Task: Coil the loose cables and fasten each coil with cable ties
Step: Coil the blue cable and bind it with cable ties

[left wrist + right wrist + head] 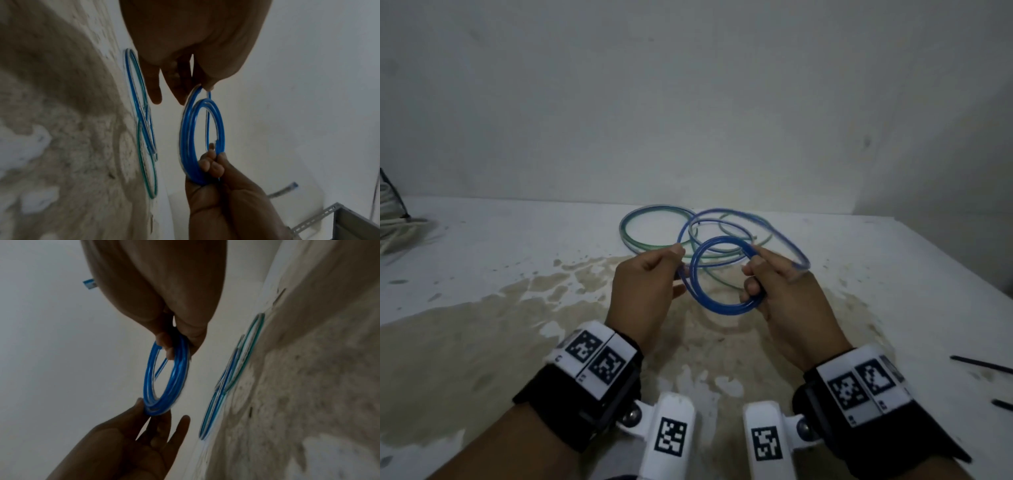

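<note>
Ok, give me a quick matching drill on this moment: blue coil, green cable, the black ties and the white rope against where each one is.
Things:
1. blue coil
2. green cable
3. black ties
4. white rope

Places:
A. far left edge of the table
B. lying loose at the back, near the wall
C. held up between the left hand and the right hand
D. right edge of the table

Pairs: 1-C, 2-B, 3-D, 4-A
</note>
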